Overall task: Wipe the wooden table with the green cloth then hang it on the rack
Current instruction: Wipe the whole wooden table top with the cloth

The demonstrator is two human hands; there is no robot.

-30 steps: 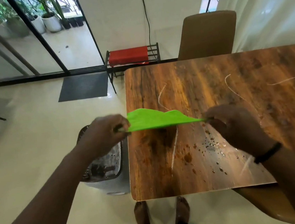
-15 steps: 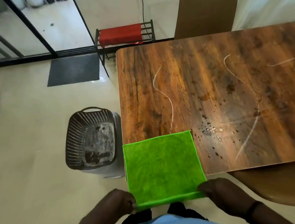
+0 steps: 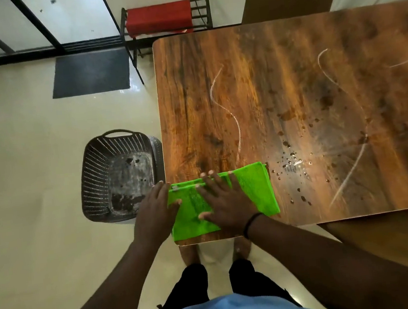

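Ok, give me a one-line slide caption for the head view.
Both hands, left hand and right hand, press the folded green cloth flat on the wooden table near water droplets.

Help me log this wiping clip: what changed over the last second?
The green cloth, first stretched in the air, was laid over the table's near corner, then folded. The right hand now presses flat on it; the left hand rests at its left edge. Droplets, white streaks, basket: unchanged.

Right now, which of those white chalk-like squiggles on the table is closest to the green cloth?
The S-shaped squiggle nearest the table's left edge: its lower end stops just above the green cloth. The other two lie farther right, past the water drops.
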